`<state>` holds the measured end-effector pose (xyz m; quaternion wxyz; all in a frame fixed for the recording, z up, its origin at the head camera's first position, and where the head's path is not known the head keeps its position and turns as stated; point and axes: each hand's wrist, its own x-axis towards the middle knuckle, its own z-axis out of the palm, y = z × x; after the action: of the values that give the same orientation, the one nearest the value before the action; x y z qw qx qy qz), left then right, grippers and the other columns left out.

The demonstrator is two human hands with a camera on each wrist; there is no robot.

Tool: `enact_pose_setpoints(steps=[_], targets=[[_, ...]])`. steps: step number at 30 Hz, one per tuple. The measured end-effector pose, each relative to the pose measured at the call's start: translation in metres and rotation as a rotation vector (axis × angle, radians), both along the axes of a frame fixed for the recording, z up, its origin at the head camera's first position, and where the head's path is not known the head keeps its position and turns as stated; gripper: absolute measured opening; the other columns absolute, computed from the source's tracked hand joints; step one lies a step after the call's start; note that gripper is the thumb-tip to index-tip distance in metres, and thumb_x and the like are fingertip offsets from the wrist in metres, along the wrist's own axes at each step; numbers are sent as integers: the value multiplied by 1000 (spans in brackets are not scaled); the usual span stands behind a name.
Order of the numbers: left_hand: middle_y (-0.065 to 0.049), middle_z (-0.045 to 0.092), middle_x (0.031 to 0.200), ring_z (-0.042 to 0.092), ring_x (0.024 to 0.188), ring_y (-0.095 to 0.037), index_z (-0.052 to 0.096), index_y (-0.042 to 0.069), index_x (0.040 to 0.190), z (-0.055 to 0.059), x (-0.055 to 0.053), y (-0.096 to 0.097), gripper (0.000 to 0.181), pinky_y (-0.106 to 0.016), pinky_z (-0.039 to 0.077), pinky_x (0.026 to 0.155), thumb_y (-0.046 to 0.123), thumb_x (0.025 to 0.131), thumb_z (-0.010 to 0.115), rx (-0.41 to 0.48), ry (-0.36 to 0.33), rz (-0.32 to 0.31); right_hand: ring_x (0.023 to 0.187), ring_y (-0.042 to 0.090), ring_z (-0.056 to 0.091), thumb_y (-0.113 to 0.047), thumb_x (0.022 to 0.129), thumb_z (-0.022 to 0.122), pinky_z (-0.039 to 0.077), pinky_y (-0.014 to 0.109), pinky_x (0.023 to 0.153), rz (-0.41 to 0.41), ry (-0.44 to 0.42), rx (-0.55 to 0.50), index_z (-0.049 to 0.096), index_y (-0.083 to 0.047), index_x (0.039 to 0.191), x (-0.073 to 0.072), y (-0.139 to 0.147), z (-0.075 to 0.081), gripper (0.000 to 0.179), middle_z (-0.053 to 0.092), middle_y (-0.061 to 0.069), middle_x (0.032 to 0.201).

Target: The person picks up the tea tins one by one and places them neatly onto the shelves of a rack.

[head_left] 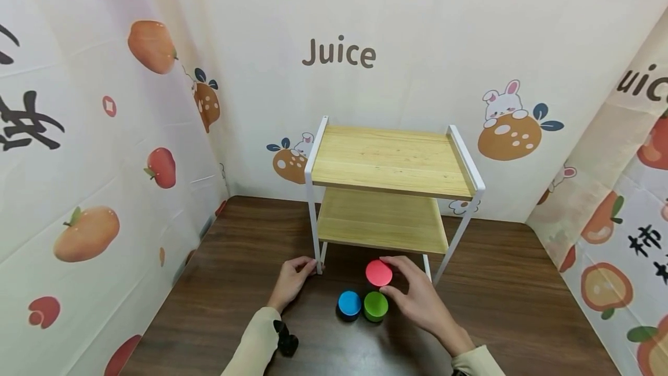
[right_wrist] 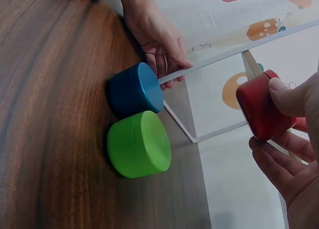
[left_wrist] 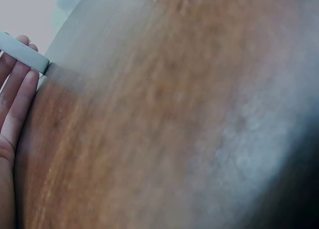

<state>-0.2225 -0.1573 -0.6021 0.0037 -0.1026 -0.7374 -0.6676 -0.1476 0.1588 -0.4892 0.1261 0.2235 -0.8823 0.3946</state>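
My right hand [head_left: 417, 295] holds a round red tin [head_left: 378, 273] between thumb and fingers, raised off the table; the right wrist view shows the red tin [right_wrist: 264, 105] tilted. Below it stand a blue tin [head_left: 349, 303] and a green tin [head_left: 376, 305], side by side on the table. With thumb and fingers, my left hand [head_left: 293, 280] pinches the foot of the front left leg of a small two-tier shelf [head_left: 391, 158]. In the left wrist view, fingers of the left hand [left_wrist: 17, 99] lie behind the white leg [left_wrist: 22, 54].
The shelf has a white frame and two wooden boards, the lower board [head_left: 383, 219] just beyond the tins. The dark wooden table [head_left: 219, 306] reaches printed curtains [head_left: 417, 45] at the back and both sides. A black band [head_left: 286, 339] circles the left wrist.
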Motion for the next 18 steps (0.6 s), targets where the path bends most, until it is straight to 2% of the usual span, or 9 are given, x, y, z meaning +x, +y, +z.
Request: enact_pose_setpoints(steps=[5,11,18], targets=[[-26,79,105,75,95,-8,76,-7,106,0,0,1,26,-22,61,88,16,107,63,4,14,-2,109,11,69,-5,84,88,60,31,95,9,-27,-23,65,-11,137,-2,-2,5,58,68,-3,127],[-28,78,107,75,95,-8,76,-8,108,0,0,2,26,-21,61,88,15,107,63,1,-6,-3,108,11,69,-6,85,88,60,31,95,25,-23,-25,65,-12,137,-3,-4,8,57,68,-3,128],[-26,79,107,75,97,-9,77,-6,107,3,1,1,26,-21,60,89,16,107,63,-11,-25,5,110,10,68,-7,87,87,60,32,96,35,-60,-36,65,-10,138,-5,-9,12,56,67,-5,129]])
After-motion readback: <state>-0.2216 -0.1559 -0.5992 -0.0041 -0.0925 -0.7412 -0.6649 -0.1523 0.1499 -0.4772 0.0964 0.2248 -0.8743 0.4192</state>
